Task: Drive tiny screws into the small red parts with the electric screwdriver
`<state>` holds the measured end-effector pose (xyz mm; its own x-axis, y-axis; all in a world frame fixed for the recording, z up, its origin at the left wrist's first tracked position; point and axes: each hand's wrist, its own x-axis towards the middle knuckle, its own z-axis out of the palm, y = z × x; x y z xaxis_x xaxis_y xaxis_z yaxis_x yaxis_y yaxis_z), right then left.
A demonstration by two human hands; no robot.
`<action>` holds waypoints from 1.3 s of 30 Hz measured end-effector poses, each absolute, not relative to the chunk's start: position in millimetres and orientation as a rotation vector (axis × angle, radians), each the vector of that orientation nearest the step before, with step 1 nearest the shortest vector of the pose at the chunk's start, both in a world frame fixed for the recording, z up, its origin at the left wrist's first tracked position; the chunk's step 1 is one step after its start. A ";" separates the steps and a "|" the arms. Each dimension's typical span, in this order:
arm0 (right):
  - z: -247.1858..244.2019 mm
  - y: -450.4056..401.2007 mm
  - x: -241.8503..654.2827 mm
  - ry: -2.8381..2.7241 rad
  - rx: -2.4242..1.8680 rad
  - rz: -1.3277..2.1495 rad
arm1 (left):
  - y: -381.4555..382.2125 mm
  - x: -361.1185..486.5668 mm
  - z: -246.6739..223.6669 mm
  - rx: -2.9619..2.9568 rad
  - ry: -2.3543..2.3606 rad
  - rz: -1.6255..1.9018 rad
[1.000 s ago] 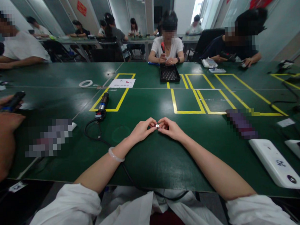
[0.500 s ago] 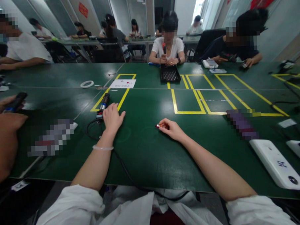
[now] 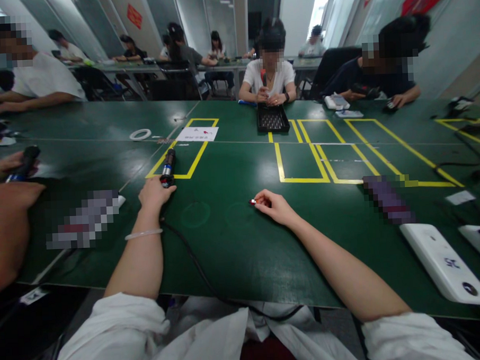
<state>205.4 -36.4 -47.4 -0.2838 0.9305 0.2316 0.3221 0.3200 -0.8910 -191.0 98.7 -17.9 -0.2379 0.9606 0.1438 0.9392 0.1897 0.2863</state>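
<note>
Hands of a co-worker (image 3: 16, 195) hold a dark tool (image 3: 29, 158) at far left. Next, the person's left hand (image 3: 155, 193) is at the near end of a black corded tool (image 3: 169, 161) on the green table (image 3: 223, 255); its fingers are partly hidden, so whether they grip cannot be told. Further right, a small red piece (image 3: 252, 202) is pinched between thumb and fingertips of the right hand (image 3: 273, 206), nearly closed. Beyond sits a black tray (image 3: 274, 129).

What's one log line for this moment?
left hand: at near end of dark tool | right hand: pinching small shiny piece | nearby: white paper
</note>
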 end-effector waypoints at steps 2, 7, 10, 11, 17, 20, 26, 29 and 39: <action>-47.1 -36.4 205.4 -1.792 -1.125 0.949 | 96.6 -184.2 -17.1 1.911 2.368 0.477; -45.7 -36.1 205.4 -1.804 -1.141 0.940 | 88.1 -155.2 -16.4 2.033 2.326 0.421; -45.2 -36.2 204.8 -1.808 -1.148 0.936 | 79.7 -129.7 -15.6 2.149 2.241 0.380; -45.1 -36.2 204.6 -1.809 -1.152 0.927 | 76.1 -120.4 -15.2 2.192 2.208 0.362; -47.4 -34.5 204.7 -1.809 -1.162 0.784 | 47.4 -64.8 -13.9 2.451 1.933 0.314; -50.2 -32.6 205.7 -1.804 -1.165 0.752 | 31.0 -39.9 -13.1 2.550 1.765 0.338; -52.0 -31.4 205.0 -1.766 -1.175 0.774 | 3.7 -4.5 -12.5 2.640 1.497 0.386; -52.4 -31.3 204.4 -1.772 -1.153 0.778 | -3.6 3.0 -14.0 2.658 1.405 0.419; -56.2 -29.4 203.6 -1.847 -1.158 0.682 | -7.9 5.2 -15.3 2.652 1.265 0.427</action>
<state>203.6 -29.4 -56.2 -0.2293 0.9038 0.3613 0.4523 0.4276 -0.7827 5.2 -7.9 -15.3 0.5988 0.7799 0.1821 0.7305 -0.6250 0.2751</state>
